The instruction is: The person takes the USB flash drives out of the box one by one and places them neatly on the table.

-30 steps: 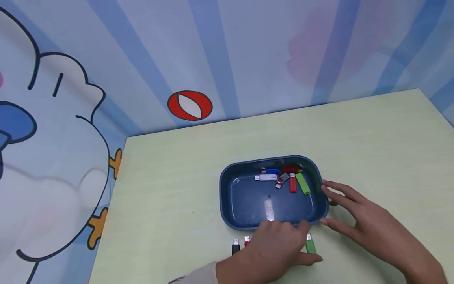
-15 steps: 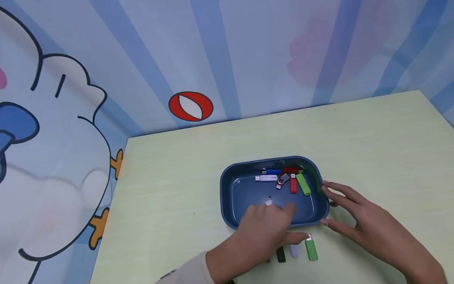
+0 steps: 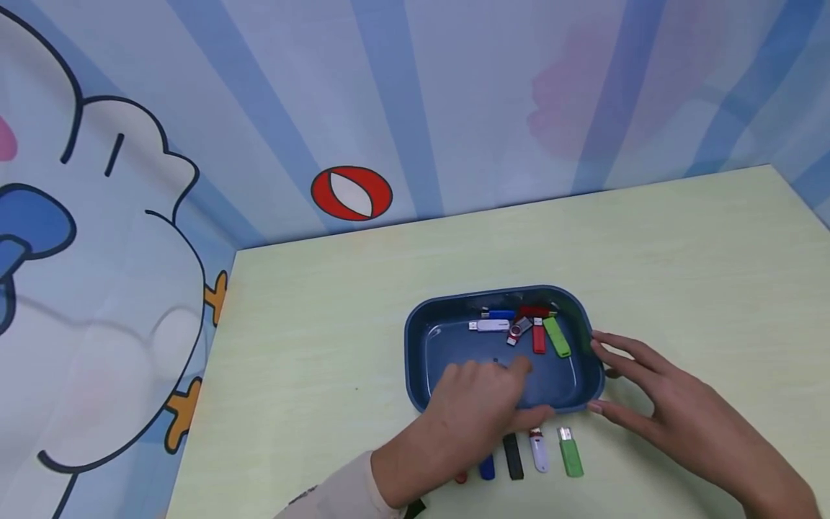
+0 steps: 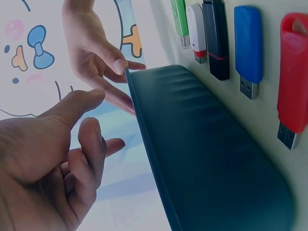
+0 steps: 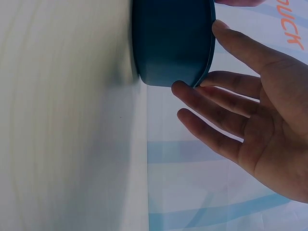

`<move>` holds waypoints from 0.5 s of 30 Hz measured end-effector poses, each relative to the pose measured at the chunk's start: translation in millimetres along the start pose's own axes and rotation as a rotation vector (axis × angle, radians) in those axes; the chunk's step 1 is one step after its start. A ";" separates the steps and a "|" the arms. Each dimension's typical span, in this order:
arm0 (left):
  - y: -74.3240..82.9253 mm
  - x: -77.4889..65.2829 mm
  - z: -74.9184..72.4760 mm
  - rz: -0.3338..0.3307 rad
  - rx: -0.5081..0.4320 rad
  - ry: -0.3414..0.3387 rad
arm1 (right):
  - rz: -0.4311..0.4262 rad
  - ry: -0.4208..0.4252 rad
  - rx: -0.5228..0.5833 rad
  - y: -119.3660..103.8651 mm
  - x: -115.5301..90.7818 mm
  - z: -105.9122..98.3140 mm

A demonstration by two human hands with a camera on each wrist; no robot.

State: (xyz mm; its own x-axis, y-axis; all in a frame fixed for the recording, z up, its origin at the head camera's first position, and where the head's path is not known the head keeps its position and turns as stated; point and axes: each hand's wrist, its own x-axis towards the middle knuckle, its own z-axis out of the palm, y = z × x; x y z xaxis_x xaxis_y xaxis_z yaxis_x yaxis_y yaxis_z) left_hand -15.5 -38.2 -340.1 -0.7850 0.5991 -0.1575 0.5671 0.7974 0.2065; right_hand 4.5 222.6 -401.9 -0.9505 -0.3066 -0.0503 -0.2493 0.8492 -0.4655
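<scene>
The USB sticks [image 4: 248,43] are red, blue, black, white and green, the tray [image 3: 441,349] navy, the wall [image 3: 476,108] blue-striped.

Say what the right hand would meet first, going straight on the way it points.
The bin, at its end wall: the right hand has its thumb and some fingertips right up to it, seemingly touching, though exact contact is hard to judge.

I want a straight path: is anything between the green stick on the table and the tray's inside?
Only the near wall of the tray, which the green stick would have to clear. Nothing else visible lies between. The left hand is just left of that path, the right hand right of it.
</scene>
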 end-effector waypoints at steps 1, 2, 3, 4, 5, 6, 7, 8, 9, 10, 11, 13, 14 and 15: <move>-1.1 0.5 0.0 -0.006 0.000 0.003 | -0.001 0.001 0.001 -0.1 -0.1 -0.1; -2.2 0.8 0.0 -0.010 0.006 0.006 | -0.001 0.001 0.001 -0.2 -0.3 -0.1; -3.6 1.1 0.1 -0.013 0.012 0.011 | -0.002 0.000 0.002 0.1 -0.3 0.3; -4.9 1.5 0.4 -0.015 0.021 0.019 | -0.001 -0.001 0.001 0.0 -0.4 0.3; -6.3 1.8 0.7 -0.015 0.029 0.026 | 0.000 -0.002 0.001 -0.1 -0.4 0.3; -7.8 2.1 0.9 -0.013 0.034 0.032 | 0.004 -0.005 0.000 -0.2 -0.3 0.4; -9.3 2.6 1.1 -0.012 0.038 0.039 | 0.006 -0.008 0.000 -0.4 -0.2 0.4; -10.8 3.0 1.3 -0.012 0.042 0.044 | 0.009 -0.010 -0.001 -0.4 0.1 0.4; -12.4 3.5 1.3 -0.012 0.040 0.049 | 0.011 -0.013 0.000 -0.5 0.3 0.5; -14.0 3.9 1.2 -0.010 0.039 0.052 | 0.013 -0.013 -0.001 -0.9 0.3 0.2; -15.6 4.3 1.1 -0.009 0.039 0.054 | 0.014 -0.015 -0.001 -0.9 0.5 0.4; -18.7 5.1 0.8 -0.009 0.035 0.059 | 0.016 -0.016 -0.001 -0.8 0.5 0.5; -20.3 5.6 0.8 -0.009 0.033 0.059 | 0.018 -0.017 -0.001 -0.8 0.5 0.7; -21.8 6.1 0.9 -0.007 0.033 0.064 | 0.020 -0.018 0.000 -0.7 0.4 0.8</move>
State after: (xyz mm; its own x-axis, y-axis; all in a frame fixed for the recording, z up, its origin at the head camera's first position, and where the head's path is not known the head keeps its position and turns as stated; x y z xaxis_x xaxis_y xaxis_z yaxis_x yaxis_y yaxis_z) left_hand -32.4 -51.9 -346.5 -0.8025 0.5888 -0.0968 0.5689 0.8039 0.1732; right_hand 4.5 221.6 -402.3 -0.9518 -0.2974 -0.0750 -0.2306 0.8552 -0.4641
